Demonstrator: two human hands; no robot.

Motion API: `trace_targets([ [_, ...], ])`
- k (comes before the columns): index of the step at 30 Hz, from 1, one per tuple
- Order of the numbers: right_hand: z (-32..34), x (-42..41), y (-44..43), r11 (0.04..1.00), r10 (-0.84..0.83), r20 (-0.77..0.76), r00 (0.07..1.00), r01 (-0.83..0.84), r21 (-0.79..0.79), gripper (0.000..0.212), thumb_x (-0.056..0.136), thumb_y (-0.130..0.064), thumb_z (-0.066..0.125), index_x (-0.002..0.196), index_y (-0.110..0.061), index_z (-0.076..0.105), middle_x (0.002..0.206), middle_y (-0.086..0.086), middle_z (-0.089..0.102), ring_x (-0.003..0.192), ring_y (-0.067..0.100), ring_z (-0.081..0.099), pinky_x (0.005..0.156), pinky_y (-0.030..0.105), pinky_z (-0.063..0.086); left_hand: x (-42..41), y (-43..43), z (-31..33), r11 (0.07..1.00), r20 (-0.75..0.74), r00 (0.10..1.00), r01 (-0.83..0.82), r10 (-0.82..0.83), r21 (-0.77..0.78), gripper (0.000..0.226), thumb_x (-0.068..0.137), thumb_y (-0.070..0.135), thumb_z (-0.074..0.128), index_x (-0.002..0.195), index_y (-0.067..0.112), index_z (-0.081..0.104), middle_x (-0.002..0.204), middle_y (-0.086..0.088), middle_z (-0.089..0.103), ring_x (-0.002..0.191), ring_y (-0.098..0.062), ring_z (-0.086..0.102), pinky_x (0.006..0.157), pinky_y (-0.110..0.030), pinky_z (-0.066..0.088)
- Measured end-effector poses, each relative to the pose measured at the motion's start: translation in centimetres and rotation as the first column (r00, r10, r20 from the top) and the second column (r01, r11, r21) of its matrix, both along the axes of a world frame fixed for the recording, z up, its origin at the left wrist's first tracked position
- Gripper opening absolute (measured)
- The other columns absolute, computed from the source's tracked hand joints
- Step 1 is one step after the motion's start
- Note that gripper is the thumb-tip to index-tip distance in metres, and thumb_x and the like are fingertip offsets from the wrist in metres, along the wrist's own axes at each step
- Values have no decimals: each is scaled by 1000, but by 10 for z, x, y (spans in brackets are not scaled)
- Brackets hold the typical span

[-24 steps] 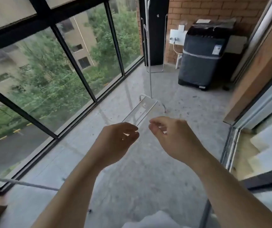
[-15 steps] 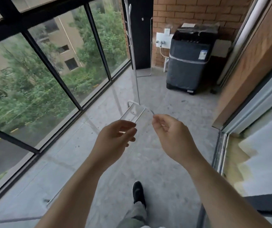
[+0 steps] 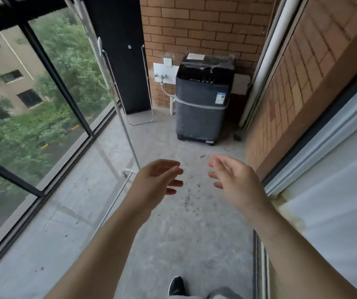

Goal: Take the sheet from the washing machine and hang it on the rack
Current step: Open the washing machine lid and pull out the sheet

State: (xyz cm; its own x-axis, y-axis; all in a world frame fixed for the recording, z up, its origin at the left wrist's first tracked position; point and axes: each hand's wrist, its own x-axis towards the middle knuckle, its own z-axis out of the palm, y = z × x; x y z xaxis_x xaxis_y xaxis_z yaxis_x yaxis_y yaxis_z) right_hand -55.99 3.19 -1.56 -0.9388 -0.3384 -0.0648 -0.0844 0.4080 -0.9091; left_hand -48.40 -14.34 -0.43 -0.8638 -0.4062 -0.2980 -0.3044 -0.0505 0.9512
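Observation:
A dark grey top-loading washing machine (image 3: 203,104) stands against the brick end wall, lid closed; no sheet is visible. A white metal rack (image 3: 120,117) runs along the window side, its near upright rising past my left hand and its far frame by the black pillar. My left hand (image 3: 153,184) and my right hand (image 3: 235,182) are held out in front of me above the concrete floor, palms facing each other, fingers spread, holding nothing. Both are well short of the machine.
Floor-to-ceiling windows with black frames (image 3: 50,67) line the left side. A brick wall (image 3: 291,100) and a sliding-door track (image 3: 315,143) close the right. A tap and hose (image 3: 163,79) sit left of the machine. My black shoe (image 3: 176,285) is at the bottom.
I have moved closer to the washing machine and the view has turned towards it. Both hands have gone from pinched together to spread apart and open.

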Motion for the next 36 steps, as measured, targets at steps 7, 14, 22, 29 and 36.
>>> trace_targets([
  [7, -9, -151, -7, 980, -146, 83, 986, 156, -122, 38, 100, -41, 49, 133, -24, 58, 111, -13, 69, 97, 1, 69, 85, 29, 59, -173, -16, -3, 981, 29, 995, 89, -95, 170, 17, 98, 16, 57, 111, 11, 67, 101, -4, 76, 91, -26, 73, 76, -36, 56],
  [14, -11, -340, -25, 884, -201, 347, 916, 323, -339, 30, 100, -35, 54, 123, -18, 64, 108, -5, 73, 91, 9, 73, 82, 34, 60, -354, -29, -8, 930, 111, 994, -40, -1, 366, 19, 96, 16, 58, 112, 10, 65, 104, -7, 75, 86, -23, 72, 76, -34, 54],
  [22, 1, -513, -70, 746, -99, 575, 812, 443, -497, 25, 102, -23, 51, 117, -7, 64, 111, 9, 73, 94, 23, 74, 84, 36, 59, -518, -73, -3, 776, 126, 984, -175, 124, 605, 14, 99, 20, 51, 106, 15, 61, 99, -4, 75, 74, -19, 69, 70, -29, 48],
  [29, -27, -655, -125, 737, -132, 592, 795, 478, -478, 21, 102, -23, 53, 112, -9, 65, 112, 11, 73, 95, 25, 74, 81, 36, 58, -667, -134, -45, 769, 150, 987, -133, 48, 625, 12, 98, 20, 53, 107, 17, 60, 95, -3, 74, 72, -17, 68, 64, -27, 48],
  [36, -39, -764, -179, 796, -223, 617, 755, 506, -332, 22, 101, -23, 55, 115, -9, 64, 111, 9, 72, 92, 24, 74, 81, 36, 60, -802, -199, -65, 798, 238, 970, -109, -44, 593, 13, 98, 18, 52, 106, 17, 63, 87, 1, 73, 67, -14, 67, 65, -28, 45],
])
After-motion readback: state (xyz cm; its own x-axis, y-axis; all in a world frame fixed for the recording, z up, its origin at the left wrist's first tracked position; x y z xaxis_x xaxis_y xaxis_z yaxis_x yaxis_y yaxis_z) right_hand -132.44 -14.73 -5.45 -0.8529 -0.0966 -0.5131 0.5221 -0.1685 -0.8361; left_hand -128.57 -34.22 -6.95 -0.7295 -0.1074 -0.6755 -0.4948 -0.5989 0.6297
